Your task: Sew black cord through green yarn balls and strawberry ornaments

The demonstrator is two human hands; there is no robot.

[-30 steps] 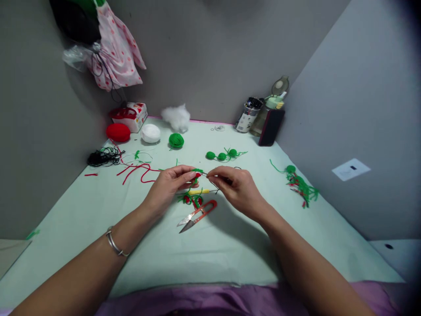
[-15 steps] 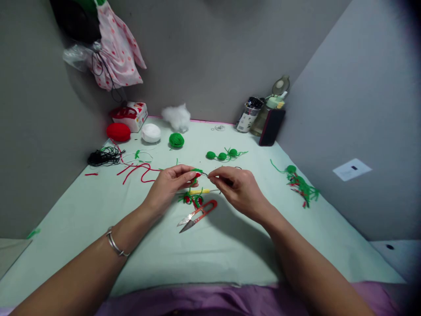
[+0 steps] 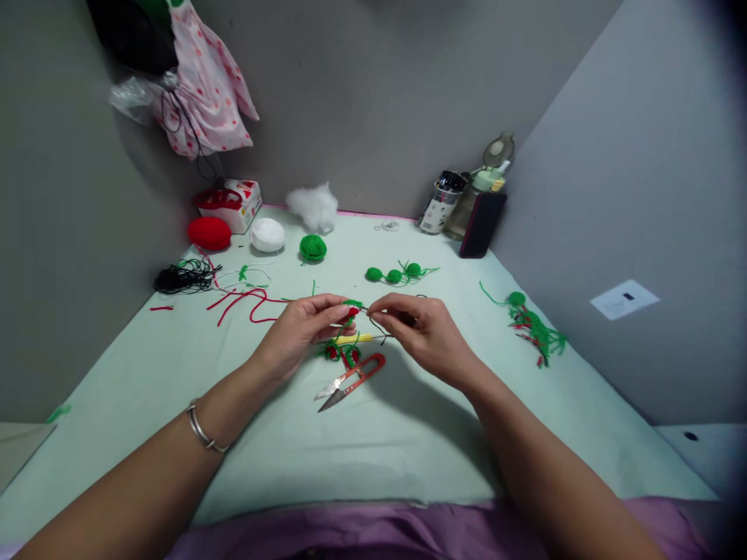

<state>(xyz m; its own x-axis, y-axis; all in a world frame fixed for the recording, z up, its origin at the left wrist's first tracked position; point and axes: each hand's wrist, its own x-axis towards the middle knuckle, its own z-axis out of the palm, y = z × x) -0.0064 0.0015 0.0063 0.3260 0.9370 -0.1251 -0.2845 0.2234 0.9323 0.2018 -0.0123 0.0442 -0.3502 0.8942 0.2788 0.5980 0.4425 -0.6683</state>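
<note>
Between finger and thumb, my left hand (image 3: 309, 323) pinches a small red and green crocheted piece (image 3: 353, 310). Black thread (image 3: 379, 329) runs from that piece to my right hand (image 3: 423, 330), whose fingertips are closed on it; whether a needle is there is too small to tell. Just below the hands lies a yellow-handled hook (image 3: 353, 339). Two small red and green pieces (image 3: 351, 356) rest beside it. Orange-handled thread snips (image 3: 353, 381) lie nearer to me, blades pointing lower left.
Red (image 3: 209, 233), white (image 3: 268, 235) and green (image 3: 313, 248) yarn balls stand at the back left, near black yarn (image 3: 184, 277) and white stuffing (image 3: 313, 207). Small green balls (image 3: 394, 276) lie behind my hands. Yarn scraps (image 3: 540, 338) and a phone (image 3: 482, 225) are at right.
My right fingertips have shifted slightly at the crocheted piece, and a loop of black thread now hangs below them. The red part in my left hand shows a little more.
</note>
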